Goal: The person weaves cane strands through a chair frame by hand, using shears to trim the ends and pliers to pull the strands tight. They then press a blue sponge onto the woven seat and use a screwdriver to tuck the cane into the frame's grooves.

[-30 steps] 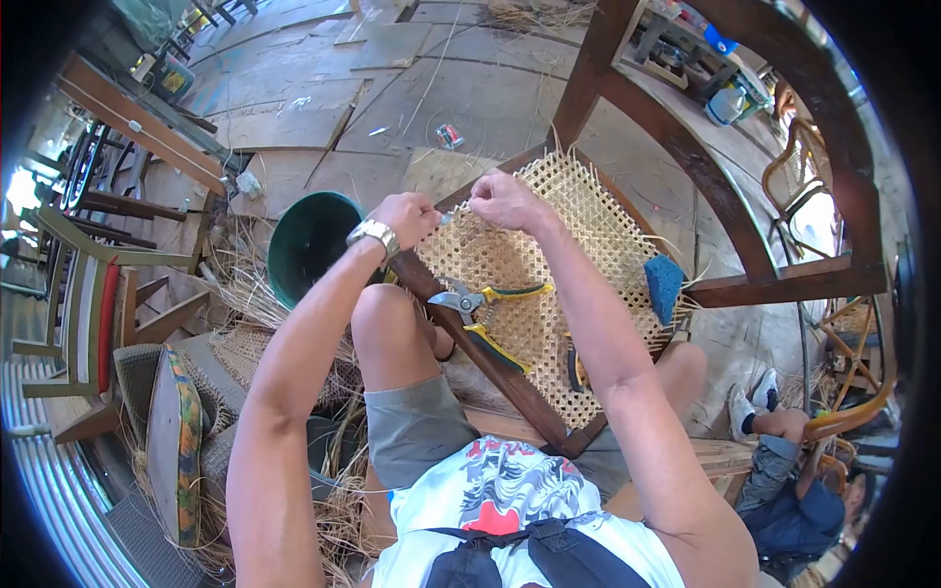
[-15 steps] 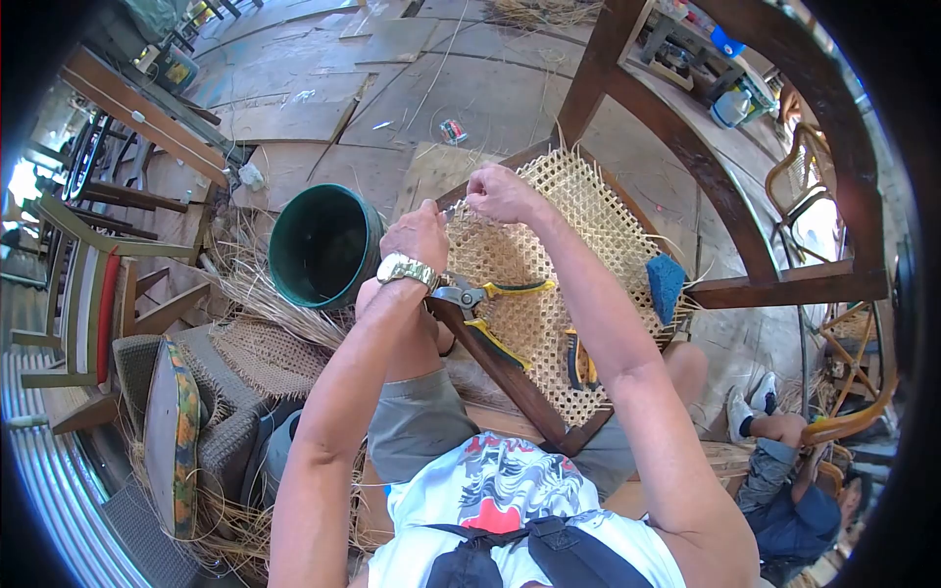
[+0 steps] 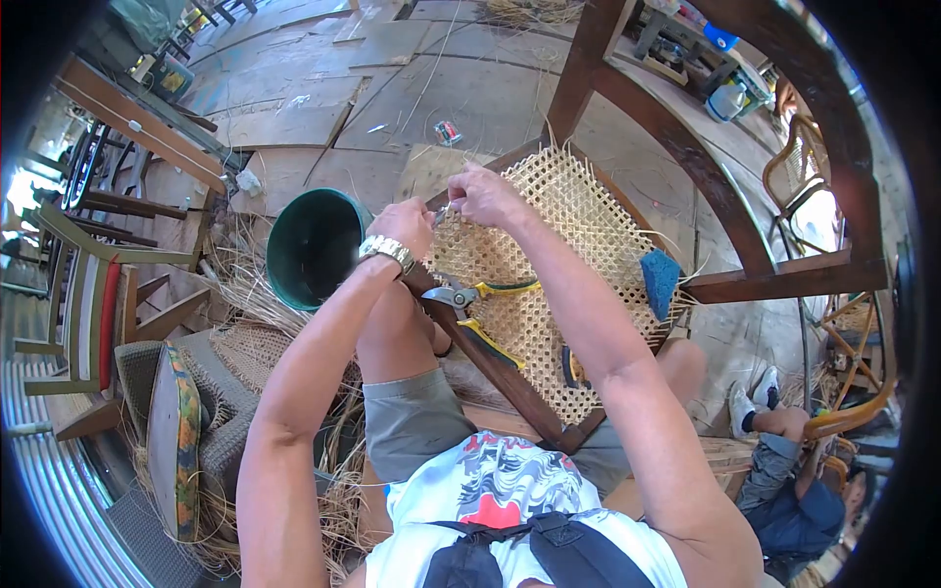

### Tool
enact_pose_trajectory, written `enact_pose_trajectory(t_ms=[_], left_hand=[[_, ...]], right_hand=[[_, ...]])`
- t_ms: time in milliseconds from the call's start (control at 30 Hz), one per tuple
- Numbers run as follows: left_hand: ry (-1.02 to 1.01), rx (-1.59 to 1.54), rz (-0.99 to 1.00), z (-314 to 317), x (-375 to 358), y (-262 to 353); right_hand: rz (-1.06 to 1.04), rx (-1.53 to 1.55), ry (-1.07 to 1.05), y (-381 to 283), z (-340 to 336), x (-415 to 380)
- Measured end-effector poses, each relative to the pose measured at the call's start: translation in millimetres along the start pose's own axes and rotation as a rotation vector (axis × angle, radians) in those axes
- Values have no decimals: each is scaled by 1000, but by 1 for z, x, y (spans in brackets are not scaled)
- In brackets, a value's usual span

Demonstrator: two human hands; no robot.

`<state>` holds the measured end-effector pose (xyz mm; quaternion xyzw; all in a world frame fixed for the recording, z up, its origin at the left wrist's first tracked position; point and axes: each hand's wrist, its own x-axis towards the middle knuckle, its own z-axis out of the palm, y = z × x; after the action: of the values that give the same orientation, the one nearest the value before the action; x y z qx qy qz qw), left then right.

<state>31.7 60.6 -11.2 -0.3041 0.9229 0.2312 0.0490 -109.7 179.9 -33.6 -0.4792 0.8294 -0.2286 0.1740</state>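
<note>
A woven cane seat (image 3: 549, 245) in a dark wooden chair frame (image 3: 510, 394) lies across my lap. Both hands meet at its far left edge. My left hand (image 3: 404, 227), with a metal watch on the wrist, has its fingers closed near a small shiny piece that is too small to name. My right hand (image 3: 480, 196) is closed beside it in a pinch, its contents hidden. Yellow-handled pruning shears (image 3: 455, 297) lie open on the near left rail and cane. Another yellow-and-black tool (image 3: 572, 368) and a blue sponge (image 3: 661, 282) rest on the weave.
A green bucket (image 3: 316, 250) stands left of the seat, with loose cane strands (image 3: 245, 284) around it. The chair's curved wooden back (image 3: 686, 162) rises at right. A striped chair (image 3: 98, 323) is at far left. Another person's legs (image 3: 779, 423) show at lower right.
Both hands have shifted slightly left, and my right hand has come closer to my left. The right forearm now covers more of the second yellow-and-black tool.
</note>
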Motion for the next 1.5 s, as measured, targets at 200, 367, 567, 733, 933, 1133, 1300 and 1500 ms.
enact_pose_trajectory(t_ms=[200, 367, 567, 733, 933, 1133, 1300, 1500], left_hand=[[-191, 127, 63, 6, 39, -11], [-218, 142, 125, 5, 45, -7], [115, 417, -26, -78, 20, -95], [88, 156, 90, -70, 2, -42], [126, 103, 224, 6, 33, -46], [264, -35, 240, 17, 31, -53], [89, -164, 135, 15, 38, -59], [-136, -430, 119, 11, 53, -80]], right_hand=[[-18, 143, 11, 20, 5, 2], [-19, 271, 27, 29, 7, -3], [-12, 490, 26, 19, -34, -50], [348, 537, 318, 46, -50, -154], [461, -18, 504, 18, -17, -306], [461, -299, 255, -37, 19, -307], [138, -239, 290, -70, 5, -254], [4, -488, 1, -66, 19, -210]])
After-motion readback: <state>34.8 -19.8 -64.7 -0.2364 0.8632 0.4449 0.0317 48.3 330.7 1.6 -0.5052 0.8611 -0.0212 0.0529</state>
